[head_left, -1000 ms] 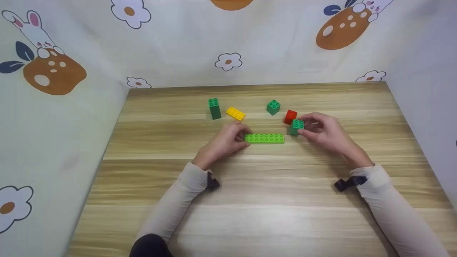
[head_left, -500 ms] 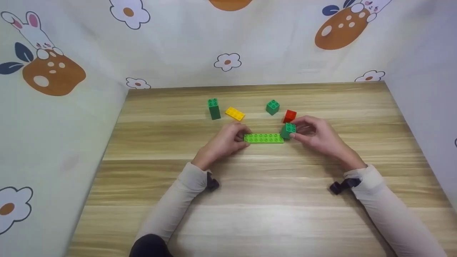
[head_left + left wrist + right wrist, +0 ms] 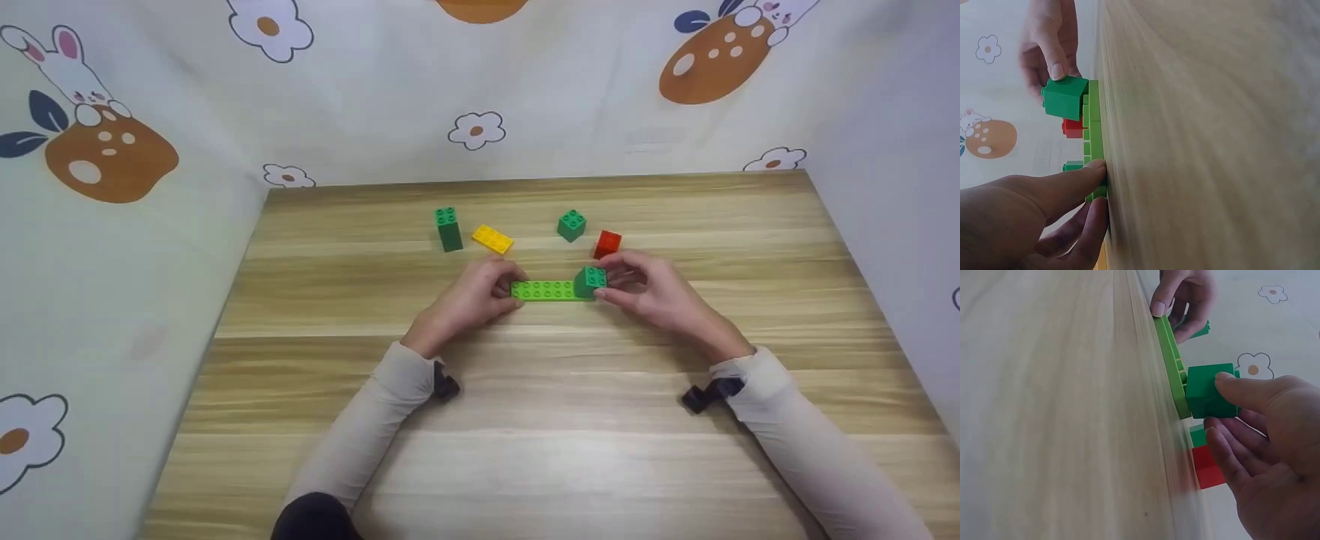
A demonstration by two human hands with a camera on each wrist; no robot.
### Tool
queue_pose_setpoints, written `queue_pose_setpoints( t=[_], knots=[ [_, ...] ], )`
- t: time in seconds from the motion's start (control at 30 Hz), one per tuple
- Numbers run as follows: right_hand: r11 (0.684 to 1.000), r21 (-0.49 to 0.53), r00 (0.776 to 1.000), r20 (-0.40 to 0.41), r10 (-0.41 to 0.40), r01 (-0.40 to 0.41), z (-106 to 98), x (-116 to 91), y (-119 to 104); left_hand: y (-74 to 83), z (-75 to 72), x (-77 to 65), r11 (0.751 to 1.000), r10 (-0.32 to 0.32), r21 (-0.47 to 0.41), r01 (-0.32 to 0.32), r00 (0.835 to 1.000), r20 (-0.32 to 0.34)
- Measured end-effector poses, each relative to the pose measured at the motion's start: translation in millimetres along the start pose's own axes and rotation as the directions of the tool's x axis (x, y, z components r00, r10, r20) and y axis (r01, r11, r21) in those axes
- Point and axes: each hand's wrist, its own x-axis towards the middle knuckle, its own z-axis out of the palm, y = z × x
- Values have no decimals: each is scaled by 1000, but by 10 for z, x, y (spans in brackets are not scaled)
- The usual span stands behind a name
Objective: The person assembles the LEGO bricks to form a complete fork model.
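A long light green building brick (image 3: 544, 290) with two rows of studs lies flat on the table. My left hand (image 3: 480, 295) pinches its left end between thumb and fingers. At its other end, my right hand (image 3: 651, 289) grips a dark green brick (image 3: 589, 282) by thumb and fingertips. In the right wrist view the green brick (image 3: 1207, 394) sits right at the studs of the long brick (image 3: 1169, 363), slightly tilted. From the left wrist view, the green brick (image 3: 1066, 98) overlaps the far end of the long brick's studs.
Behind the hands, a red brick (image 3: 607, 244) lies close to my right fingers. Another green brick (image 3: 571, 225), a flat yellow brick (image 3: 493, 238) and a tall green brick stack (image 3: 448, 229) stand farther back on the wooden table (image 3: 525, 420). A patterned cloth backdrop (image 3: 375, 90) borders the table.
My right hand has carried the dark green brick leftward, from beside the red brick to over the right end of the long light green brick. My left hand has stayed in place.
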Motion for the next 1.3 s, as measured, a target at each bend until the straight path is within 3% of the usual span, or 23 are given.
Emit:
queue_pose_setpoints(
  t=[0.57, 0.77, 1.07, 1.3],
  knots=[
    [999, -42, 1000, -16, 3, -4, 41, 28, -67, -25, -6, -12, 997, -40, -71, 41, 999, 15],
    [998, -55, 1000, -18, 9, -10, 32, 32, -67, -5, -1, -10, 997, -59, -58, 59, 998, 6],
    [997, -74, 1000, -11, -2, 1, 13, 34, -78, 19, -22, -12, 999, -22, -25, 22, 1000, 6],
    [998, -66, 1000, -5, -2, 1, 15, 36, -84, 23, -24, -17, 998, -49, -30, 50, 998, 26]
  ],
)
